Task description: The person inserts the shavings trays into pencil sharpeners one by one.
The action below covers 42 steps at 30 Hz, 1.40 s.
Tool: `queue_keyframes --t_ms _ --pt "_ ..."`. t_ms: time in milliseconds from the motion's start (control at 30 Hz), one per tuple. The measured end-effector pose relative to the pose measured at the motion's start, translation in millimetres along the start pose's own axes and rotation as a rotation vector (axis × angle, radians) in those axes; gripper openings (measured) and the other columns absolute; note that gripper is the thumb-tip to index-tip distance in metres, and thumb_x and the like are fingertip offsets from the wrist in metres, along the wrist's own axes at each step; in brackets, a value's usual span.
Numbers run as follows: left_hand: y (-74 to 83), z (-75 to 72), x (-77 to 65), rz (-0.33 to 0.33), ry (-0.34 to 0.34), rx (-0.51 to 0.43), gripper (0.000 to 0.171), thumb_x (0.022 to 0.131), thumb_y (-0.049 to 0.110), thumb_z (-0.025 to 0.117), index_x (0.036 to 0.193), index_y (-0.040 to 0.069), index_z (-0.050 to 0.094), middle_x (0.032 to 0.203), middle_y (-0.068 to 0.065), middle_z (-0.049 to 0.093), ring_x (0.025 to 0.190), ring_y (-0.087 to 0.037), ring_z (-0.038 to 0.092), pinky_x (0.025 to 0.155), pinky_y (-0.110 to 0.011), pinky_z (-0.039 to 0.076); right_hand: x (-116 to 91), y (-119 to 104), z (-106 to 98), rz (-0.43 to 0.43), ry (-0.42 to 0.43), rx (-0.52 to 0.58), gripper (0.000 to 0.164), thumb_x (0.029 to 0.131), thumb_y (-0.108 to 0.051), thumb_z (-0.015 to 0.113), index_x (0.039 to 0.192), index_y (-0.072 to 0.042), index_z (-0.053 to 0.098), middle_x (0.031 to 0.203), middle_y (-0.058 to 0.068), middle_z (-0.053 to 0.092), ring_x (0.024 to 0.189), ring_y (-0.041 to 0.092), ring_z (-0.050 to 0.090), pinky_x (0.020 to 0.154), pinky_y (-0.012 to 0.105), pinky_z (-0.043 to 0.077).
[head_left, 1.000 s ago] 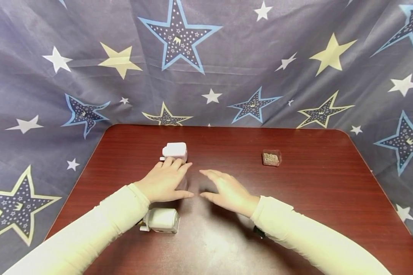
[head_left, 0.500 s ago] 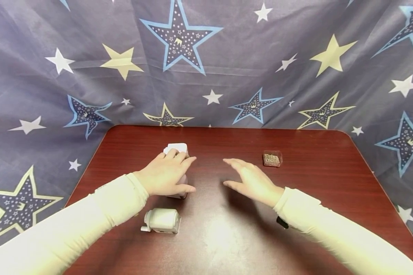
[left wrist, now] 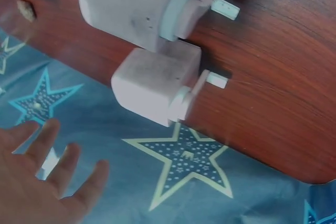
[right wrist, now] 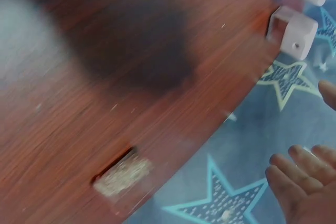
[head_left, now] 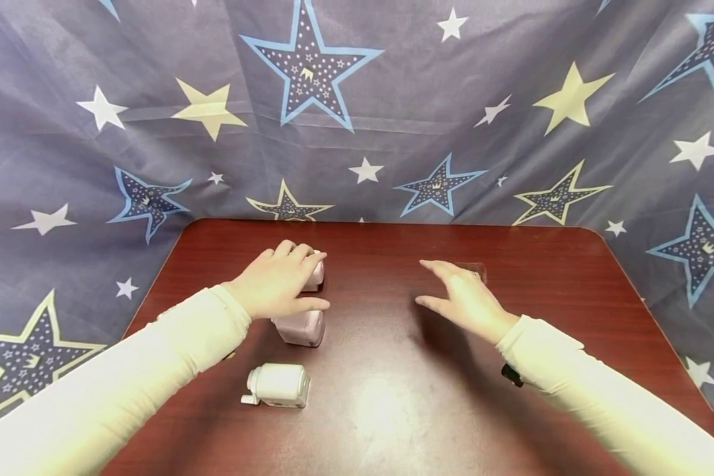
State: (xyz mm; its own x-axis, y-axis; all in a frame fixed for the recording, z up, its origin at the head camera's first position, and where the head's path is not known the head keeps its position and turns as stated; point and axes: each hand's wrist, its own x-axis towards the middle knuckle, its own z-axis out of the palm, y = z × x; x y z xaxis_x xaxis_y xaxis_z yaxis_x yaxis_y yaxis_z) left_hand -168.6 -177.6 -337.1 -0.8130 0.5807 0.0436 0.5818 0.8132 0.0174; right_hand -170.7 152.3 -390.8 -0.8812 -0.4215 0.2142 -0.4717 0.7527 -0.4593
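Note:
Three hand-crank pencil sharpeners stand in a line on the left half of the table. My left hand [head_left: 276, 283], fingers spread, hovers over the far pinkish-white sharpener [head_left: 315, 274] and partly covers it. In the left wrist view that sharpener [left wrist: 149, 85] shows its side crank, clear of the fingers. Nearer stands a pink sharpener [head_left: 300, 328], then a white one [head_left: 281, 383]. On the right, my right hand [head_left: 467, 297] holds nothing, its thumb apart from its extended fingers. It partly hides a small clear tray [head_left: 479, 270] of pencil shavings, seen also in the right wrist view.
The dark red wooden table [head_left: 369, 244] ends at a star-patterned cloth [head_left: 393, 145] behind it. A small yellowish bit [head_left: 229, 356] peeks out under the left sleeve. A black band [head_left: 512, 375] shows at the right wrist.
My left hand has moved away over the far sharpener, uncovering the pink one. My right hand has moved right and a little farther away, now overlapping the shavings tray.

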Motion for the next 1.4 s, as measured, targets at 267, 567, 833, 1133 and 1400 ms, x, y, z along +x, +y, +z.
queue_keyframes --t_ms 267,567,833,1133,1400 --pt "-19.2 17.7 10.8 -0.095 -0.005 -0.029 0.087 0.081 0.057 0.066 0.144 -0.001 0.052 0.134 -0.021 0.056 0.122 -0.042 0.049 0.092 -0.057 0.046 -3 28 0 0.066 0.014 -0.038 0.070 0.083 -0.028 0.075 0.142 0.005 0.055 0.133 0.025 0.063 0.107 0.037 0.064 0.097 0.054 0.047" --pt "-36.8 33.0 25.4 -0.157 -0.019 0.003 0.088 0.081 0.056 0.067 0.147 -0.001 0.049 0.138 -0.022 0.054 0.123 -0.043 0.047 0.091 -0.058 0.044 -3 56 -1 0.143 0.013 -0.067 0.070 0.083 -0.024 0.074 0.142 0.009 0.053 0.140 0.030 0.056 0.130 0.045 0.053 0.106 0.057 0.040" --pt "-44.1 38.7 35.3 -0.206 -0.032 -0.003 0.093 0.079 0.057 0.069 0.146 -0.004 0.048 0.139 -0.025 0.052 0.123 -0.045 0.046 0.091 -0.059 0.044 -6 83 3 0.230 -0.005 -0.076 0.071 0.082 -0.022 0.075 0.141 0.010 0.052 0.141 0.033 0.054 0.130 0.049 0.050 0.105 0.061 0.039" --pt "-49.5 49.0 40.8 -0.236 -0.060 -0.014 0.096 0.078 0.057 0.070 0.148 -0.004 0.045 0.139 -0.025 0.052 0.123 -0.045 0.046 0.092 -0.060 0.045 -7 112 9 0.289 -0.015 -0.060 0.076 0.080 -0.021 0.076 0.141 0.015 0.048 0.140 0.038 0.051 0.130 0.053 0.047 0.107 0.061 0.036" --pt "-51.6 53.5 46.0 -0.271 -0.093 -0.028 0.099 0.078 0.056 0.071 0.150 -0.005 0.041 0.140 -0.026 0.050 0.124 -0.047 0.046 0.093 -0.061 0.044 -3 128 15 0.340 0.003 0.030 0.080 0.078 -0.019 0.078 0.140 0.019 0.046 0.138 0.039 0.052 0.129 0.055 0.046 0.107 0.060 0.036"
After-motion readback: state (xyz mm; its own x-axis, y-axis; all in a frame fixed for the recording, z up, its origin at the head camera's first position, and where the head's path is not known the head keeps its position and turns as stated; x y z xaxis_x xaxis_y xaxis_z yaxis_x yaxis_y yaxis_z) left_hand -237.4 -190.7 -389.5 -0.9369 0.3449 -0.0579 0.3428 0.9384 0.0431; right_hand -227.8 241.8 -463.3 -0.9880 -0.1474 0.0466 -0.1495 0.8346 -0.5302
